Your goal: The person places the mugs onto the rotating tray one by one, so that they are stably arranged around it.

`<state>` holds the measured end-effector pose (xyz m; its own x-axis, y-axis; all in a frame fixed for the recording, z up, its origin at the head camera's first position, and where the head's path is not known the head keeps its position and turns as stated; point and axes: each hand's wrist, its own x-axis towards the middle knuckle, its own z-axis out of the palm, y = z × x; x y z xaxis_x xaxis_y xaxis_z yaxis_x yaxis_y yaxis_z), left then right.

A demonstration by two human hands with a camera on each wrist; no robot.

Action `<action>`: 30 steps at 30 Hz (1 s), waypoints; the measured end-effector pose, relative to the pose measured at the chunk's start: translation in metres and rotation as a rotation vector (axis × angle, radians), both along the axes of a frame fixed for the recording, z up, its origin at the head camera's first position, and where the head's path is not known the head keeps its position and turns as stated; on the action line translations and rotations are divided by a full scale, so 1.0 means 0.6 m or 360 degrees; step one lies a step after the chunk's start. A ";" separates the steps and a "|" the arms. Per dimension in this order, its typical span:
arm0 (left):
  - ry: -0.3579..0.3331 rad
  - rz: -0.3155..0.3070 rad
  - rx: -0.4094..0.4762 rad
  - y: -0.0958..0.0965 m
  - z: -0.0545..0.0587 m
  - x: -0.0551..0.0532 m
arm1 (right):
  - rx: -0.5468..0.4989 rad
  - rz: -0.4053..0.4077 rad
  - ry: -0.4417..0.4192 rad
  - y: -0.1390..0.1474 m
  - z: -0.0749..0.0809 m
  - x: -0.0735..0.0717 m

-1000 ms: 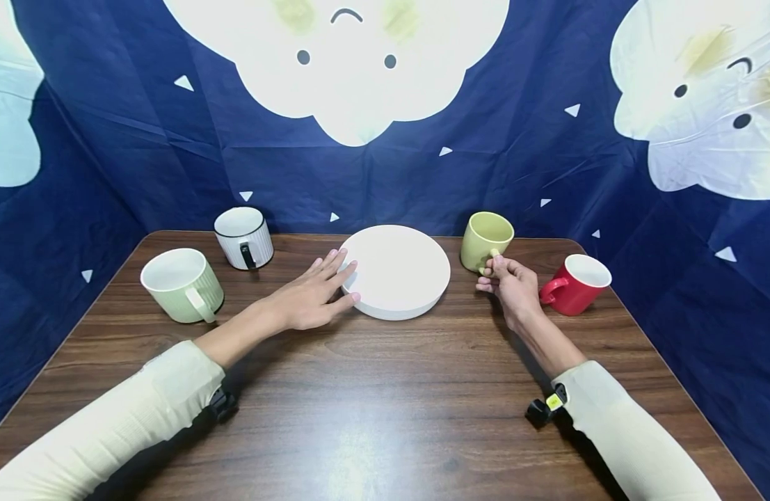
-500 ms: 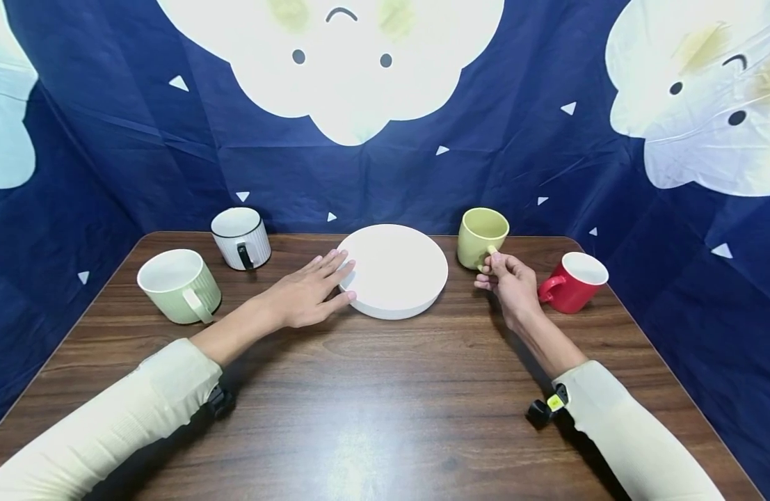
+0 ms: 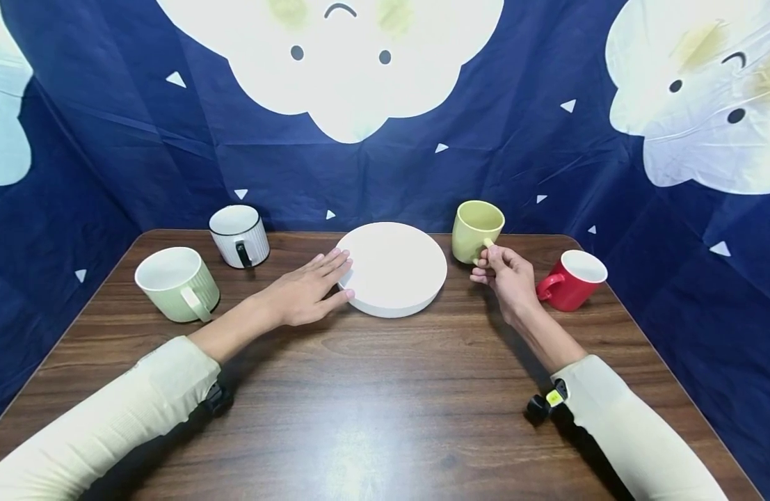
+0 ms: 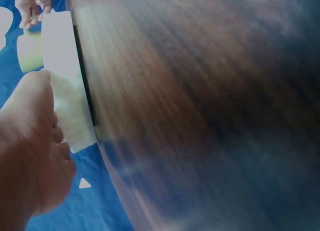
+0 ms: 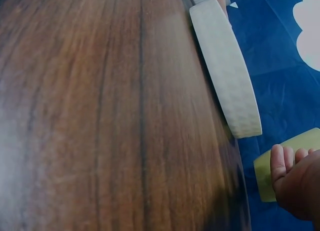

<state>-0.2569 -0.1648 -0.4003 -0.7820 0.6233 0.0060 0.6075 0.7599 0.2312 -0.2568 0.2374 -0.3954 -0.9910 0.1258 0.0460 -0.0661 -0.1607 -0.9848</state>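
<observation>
My left hand (image 3: 303,291) lies with straight fingers over the left edge of a white round disc (image 3: 394,268) with a thick side wall, thumb at its near rim. My right hand (image 3: 511,280) pinches the handle of a yellow-green mug (image 3: 471,243) just right of the disc. That mug is upright, its mouth facing up. In the right wrist view the mug (image 5: 265,178) shows against the blue cloth beyond the disc, partly behind the fingers. The left wrist view shows the disc's side (image 4: 67,81), with the mug (image 4: 30,51) past it.
A red mug (image 3: 572,282) stands right of my right hand. On the left are a pale green ribbed mug (image 3: 187,289) and a white ribbed mug (image 3: 245,240) with a black handle. Blue cloth (image 3: 385,181) hangs behind the wooden table (image 3: 372,390).
The yellow-green mug has risen slightly and shifted left toward the disc, with my right hand holding its handle. My left hand stays at the disc's edge.
</observation>
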 end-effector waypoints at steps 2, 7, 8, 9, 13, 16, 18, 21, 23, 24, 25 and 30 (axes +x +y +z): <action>-0.0004 0.0002 0.0000 0.001 0.000 0.000 | 0.0002 0.0002 0.0005 -0.001 0.003 -0.002; -0.0021 0.0009 0.0007 0.001 0.000 -0.002 | -0.0005 0.0007 0.0009 -0.005 0.011 -0.006; -0.0026 0.0014 0.0005 0.001 0.000 -0.002 | -0.0007 0.0011 0.0009 -0.006 0.013 -0.007; -0.0027 0.0015 0.0005 0.001 0.000 -0.002 | -0.0011 0.0014 0.0009 -0.007 0.014 -0.008; -0.0020 0.0009 0.0010 0.000 0.001 -0.002 | -0.0020 0.0026 -0.0001 -0.011 0.019 -0.010; -0.0019 0.0007 0.0015 0.000 0.001 -0.001 | -0.0034 0.0038 -0.0007 -0.013 0.021 -0.010; -0.0016 0.0005 0.0018 -0.001 0.001 -0.001 | -0.0036 0.0049 -0.0004 -0.015 0.022 -0.011; -0.0018 0.0007 0.0019 -0.001 0.001 0.000 | -0.0036 0.0064 0.0003 -0.018 0.022 -0.012; -0.0017 0.0007 0.0020 -0.001 0.002 0.001 | -0.0031 0.0069 0.0005 -0.019 0.022 -0.013; -0.0021 0.0008 0.0023 -0.001 0.003 0.001 | -0.0031 0.0072 0.0005 -0.019 0.022 -0.014; -0.0024 0.0009 0.0026 -0.001 0.003 0.001 | -0.0032 0.0076 0.0005 -0.019 0.023 -0.014; -0.0035 0.0012 0.0037 0.000 0.004 0.001 | -0.0038 0.0094 0.0006 -0.021 0.025 -0.013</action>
<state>-0.2564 -0.1650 -0.3976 -0.7866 0.6175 0.0031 0.5965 0.7586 0.2621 -0.2647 0.2250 -0.3805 -0.9965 0.0682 0.0474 -0.0595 -0.1881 -0.9803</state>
